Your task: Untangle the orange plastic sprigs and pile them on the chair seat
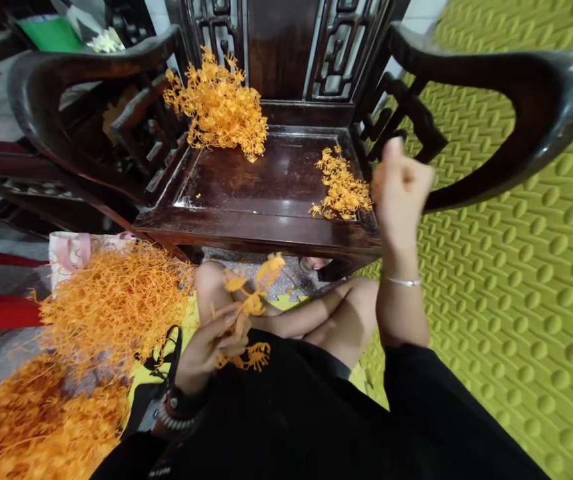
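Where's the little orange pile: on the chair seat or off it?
On: the little orange pile rests on the seat, near its front edge.

Chair [286, 177] straight ahead, big sprig bunch [226, 110] at its back left, smaller pile [344, 187] front right. Down left, a loose heap [116, 300] in front of a bag [61, 257], second heap [81, 423] nearer. Matting [516, 300] covers the right.

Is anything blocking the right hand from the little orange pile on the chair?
Nothing visible is. The right hand shows right beside the small orange pile on the chair seat, with no object between them. I can't tell how high the hand is.
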Available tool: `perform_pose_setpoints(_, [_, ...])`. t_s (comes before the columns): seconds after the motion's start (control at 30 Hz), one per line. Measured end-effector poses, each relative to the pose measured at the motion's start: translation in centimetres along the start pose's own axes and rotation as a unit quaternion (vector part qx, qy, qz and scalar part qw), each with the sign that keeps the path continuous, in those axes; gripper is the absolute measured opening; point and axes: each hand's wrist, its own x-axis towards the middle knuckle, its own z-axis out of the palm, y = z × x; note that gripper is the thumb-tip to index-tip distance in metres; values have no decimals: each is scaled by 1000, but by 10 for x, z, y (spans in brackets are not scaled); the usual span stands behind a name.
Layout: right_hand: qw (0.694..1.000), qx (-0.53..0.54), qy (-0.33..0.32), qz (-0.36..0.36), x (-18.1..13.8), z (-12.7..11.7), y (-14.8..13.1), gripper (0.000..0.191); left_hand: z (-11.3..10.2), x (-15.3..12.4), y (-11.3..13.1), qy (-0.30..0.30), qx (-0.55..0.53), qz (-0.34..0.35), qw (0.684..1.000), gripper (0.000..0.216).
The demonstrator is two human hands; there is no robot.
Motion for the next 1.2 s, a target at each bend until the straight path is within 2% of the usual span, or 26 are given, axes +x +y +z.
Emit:
perform_pose_setpoints(0.07, [990, -141, -12, 3, 10, 23, 27, 52, 3, 11, 2, -15, -27, -8, 999, 29])
perform_pose_setpoints(0.17, [947, -309, -78, 38, 23, 39, 65, 39, 3, 22, 4, -25, -87, -6, 996, 30])
perform_pose_setpoints(0.23, [919, -369, -128, 54, 26, 41, 82, 24, 0, 26, 4, -22, -116, 5, 993, 34])
perform_pose_setpoints(0.3, [913, -379, -144, 47, 22, 42, 89, 7, -2, 29, 4, -24, -133, 15, 991, 38])
perform_pose_setpoints(0.37, [940, -323, -111, 7, 11, 42, 83, 14, -3, 32, 4, -31, -142, 23, 989, 41])
perform_pose_setpoints(0.43, [978, -193, -77, -35, -8, 41, 64, 22, -2, 34, 5, -41, -144, 16, 989, 42])
perform_pose_setpoints(0.5, [992, -12, -121, -43, -31, 40, 36, 32, 1, 37, 6, -50, -133, -5, 990, 40])
perform_pose_setpoints(0.53, [980, 80, -179, -31, -43, 40, 20, 40, 3, 38, 7, -49, -125, -13, 991, 39])
perform_pose_setpoints(0.63, [894, 270, -356, 41, -74, 42, -20, 58, 10, 43, 4, -27, -94, -17, 995, 39])
perform_pose_setpoints(0.67, [868, 300, -389, 77, -81, 44, -28, 58, 12, 45, 2, -19, -79, -16, 997, 41])
perform_pose_setpoints(0.73, [835, 330, -412, 153, -87, 52, -36, 43, 15, 47, -5, 1, -34, -12, 999, 45])
perform_pose_setpoints(0.77, [825, 343, -410, 183, -88, 57, -37, 35, 17, 48, -10, 19, -1, -3, 1000, 47])
perform_pose_setpoints(0.8, [816, 361, -402, 205, -88, 61, -37, 35, 18, 48, -15, 42, 35, 10, 998, 49])
perform_pose_setpoints(0.9, [798, 433, -350, 231, -89, 70, -43, 61, 20, 47, -28, 87, 129, 37, 987, 51])
perform_pose_setpoints(0.97, [803, 471, -288, 225, -92, 65, -55, 67, 21, 45, -34, 62, 149, 37, 986, 50])
perform_pose_setpoints(1.1, [825, 513, -137, 194, -83, 30, -83, 66, 21, 32, -38, -23, 154, 16, 988, 45])
perform_pose_setpoints(1.2, [802, 584, 17, 125, -42, -4, -80, 61, 19, 19, -36, -29, 125, -29, 991, 44])
